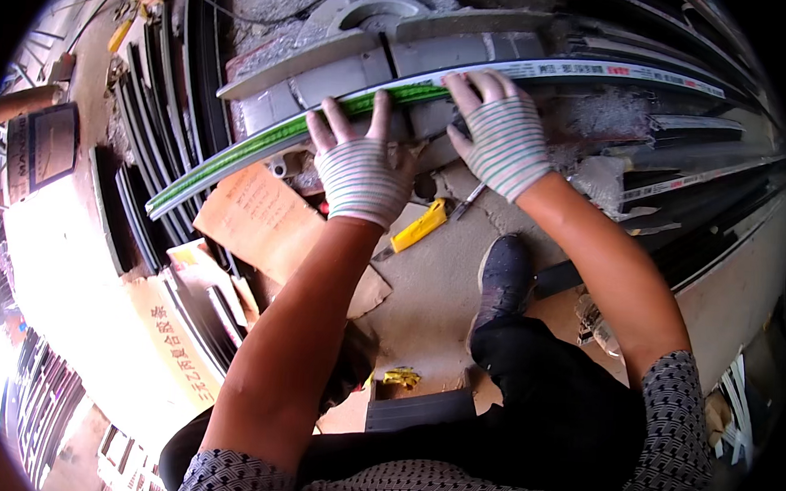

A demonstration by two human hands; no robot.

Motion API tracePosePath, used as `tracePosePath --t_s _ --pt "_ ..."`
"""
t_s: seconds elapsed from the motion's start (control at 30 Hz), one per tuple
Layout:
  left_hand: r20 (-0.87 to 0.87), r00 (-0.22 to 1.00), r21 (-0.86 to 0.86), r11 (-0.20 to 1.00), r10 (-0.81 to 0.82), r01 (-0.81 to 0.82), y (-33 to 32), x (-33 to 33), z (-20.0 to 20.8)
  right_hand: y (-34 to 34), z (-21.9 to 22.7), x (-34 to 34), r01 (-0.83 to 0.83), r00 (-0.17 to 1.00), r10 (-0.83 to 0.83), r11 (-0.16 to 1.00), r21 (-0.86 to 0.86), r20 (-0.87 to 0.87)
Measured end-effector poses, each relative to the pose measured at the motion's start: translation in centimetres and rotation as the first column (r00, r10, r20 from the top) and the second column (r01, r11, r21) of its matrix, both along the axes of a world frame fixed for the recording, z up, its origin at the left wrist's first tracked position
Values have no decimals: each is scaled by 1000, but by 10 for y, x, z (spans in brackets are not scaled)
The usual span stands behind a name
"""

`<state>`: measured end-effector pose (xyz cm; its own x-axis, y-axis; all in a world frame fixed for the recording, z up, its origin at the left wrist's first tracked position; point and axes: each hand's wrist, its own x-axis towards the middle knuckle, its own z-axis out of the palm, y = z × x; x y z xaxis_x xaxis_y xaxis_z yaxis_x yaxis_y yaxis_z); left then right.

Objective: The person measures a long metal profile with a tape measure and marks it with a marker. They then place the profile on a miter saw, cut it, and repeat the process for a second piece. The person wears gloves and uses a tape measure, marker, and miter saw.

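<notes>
My left hand (pixel 361 172), in a white glove with green stripes, lies with its fingers stretched and spread across a long slim profile strip (pixel 255 147). Bright green shows along the strip's left half, and a white printed label band (pixel 593 70) runs along the right part. Further right, my right hand (pixel 503 135), gloved alike, has its spread fingertips on the same strip, the thumb apart on the near side. Beneath the strip is a grey metal saw table (pixel 331 84) with an upright fence (pixel 296 64). A yellow-handled cutter (pixel 419 226) lies on the floor below my hands.
Dark profiles (pixel 153 123) stack at the left, and more strips (pixel 703 183) lie at the right. Cardboard (pixel 264 220) lies under the strip's left part; a carton (pixel 148 343) stands lower left. My shoe (pixel 504 275) is on the floor. Shavings (pixel 272 9) cover the far area.
</notes>
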<state>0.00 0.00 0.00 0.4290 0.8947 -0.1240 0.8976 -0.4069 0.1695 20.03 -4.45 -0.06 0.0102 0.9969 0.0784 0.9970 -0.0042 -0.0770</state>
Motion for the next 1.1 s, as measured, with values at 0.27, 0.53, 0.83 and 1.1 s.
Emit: tracePosePath --t_s 0.27,0.53,0.83,1.1 --pt "60 998 82 996 -25 20 6 -2 3 27 19 0 -74 997 75 990 -122 1" --pt "55 998 76 997 -17 13 12 0 15 39 61 12 -57 990 8 940 -337 -144" --pt "168 982 146 987 -85 61 25 -19 18 46 47 7 -17 974 -58 946 -324 -218" --pt "226 970 176 983 -92 52 42 -54 23 48 47 6 -51 960 -61 921 -387 -272"
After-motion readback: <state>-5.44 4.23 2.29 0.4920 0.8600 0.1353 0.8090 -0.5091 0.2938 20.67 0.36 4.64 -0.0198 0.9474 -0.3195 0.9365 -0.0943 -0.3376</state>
